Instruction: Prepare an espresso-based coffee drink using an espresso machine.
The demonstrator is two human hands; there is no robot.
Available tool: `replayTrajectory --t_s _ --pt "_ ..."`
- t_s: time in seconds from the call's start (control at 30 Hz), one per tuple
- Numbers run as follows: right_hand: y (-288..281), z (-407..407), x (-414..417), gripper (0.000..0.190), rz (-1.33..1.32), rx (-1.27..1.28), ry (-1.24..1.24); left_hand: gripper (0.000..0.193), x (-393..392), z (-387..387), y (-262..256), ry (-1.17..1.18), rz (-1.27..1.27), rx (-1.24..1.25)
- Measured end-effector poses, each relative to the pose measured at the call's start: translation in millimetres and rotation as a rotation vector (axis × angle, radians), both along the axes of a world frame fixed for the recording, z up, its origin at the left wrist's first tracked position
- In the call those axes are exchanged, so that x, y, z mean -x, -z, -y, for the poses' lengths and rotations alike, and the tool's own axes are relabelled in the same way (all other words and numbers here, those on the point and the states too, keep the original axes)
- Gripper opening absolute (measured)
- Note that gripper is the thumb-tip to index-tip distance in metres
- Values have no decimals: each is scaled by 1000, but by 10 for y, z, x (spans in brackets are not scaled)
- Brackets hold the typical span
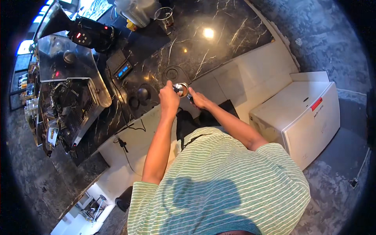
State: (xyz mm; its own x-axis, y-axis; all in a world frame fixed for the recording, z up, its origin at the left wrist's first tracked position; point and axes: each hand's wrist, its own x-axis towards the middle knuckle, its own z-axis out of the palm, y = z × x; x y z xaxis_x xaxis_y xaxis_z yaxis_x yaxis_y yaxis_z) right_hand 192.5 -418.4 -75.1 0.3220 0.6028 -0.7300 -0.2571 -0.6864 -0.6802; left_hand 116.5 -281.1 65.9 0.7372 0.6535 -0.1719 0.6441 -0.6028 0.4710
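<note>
In front of my body, just off the counter's edge, a metal portafilter (184, 89) shows a round basket with brown matter inside, likely ground coffee. My left hand (169, 100) grips it on the left, where dark and chrome parts show by the thumb. From the other side, my right hand (200, 100) closes around a dark handle (190, 98) touching or very near the basket's rim. Whether that handle belongs to the portafilter or to a separate tool, I cannot tell. Beyond the hands, a dark tamping mat (171, 74) with a ring-shaped recess lies on the counter.
The black marble-patterned counter (202, 55) carries a digital scale (120, 66) with a lit display, a coffee grinder (91, 33), an espresso machine (66, 63), a round dark tool (143, 94) and a clear cup (164, 17). A white refrigerator (299, 111) stands at right. Cables hang below the counter.
</note>
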Motion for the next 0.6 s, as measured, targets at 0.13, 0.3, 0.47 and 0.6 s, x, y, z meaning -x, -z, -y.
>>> replayTrajectory --t_s 0.13,0.3,0.47,0.6 --pt "24 -7 -9 96 -18 10 -26 26 -17 24 159 37 -19 -14" --pt "104 -22 -5 96 26 48 -32 31 -64 56 263 33 -51 -37" --pt "2 8 9 92 -36 12 49 23 -92 61 312 97 -8 5" --pt "-314 -63 -7 101 86 81 -53 23 -118 45 316 57 -17 52"
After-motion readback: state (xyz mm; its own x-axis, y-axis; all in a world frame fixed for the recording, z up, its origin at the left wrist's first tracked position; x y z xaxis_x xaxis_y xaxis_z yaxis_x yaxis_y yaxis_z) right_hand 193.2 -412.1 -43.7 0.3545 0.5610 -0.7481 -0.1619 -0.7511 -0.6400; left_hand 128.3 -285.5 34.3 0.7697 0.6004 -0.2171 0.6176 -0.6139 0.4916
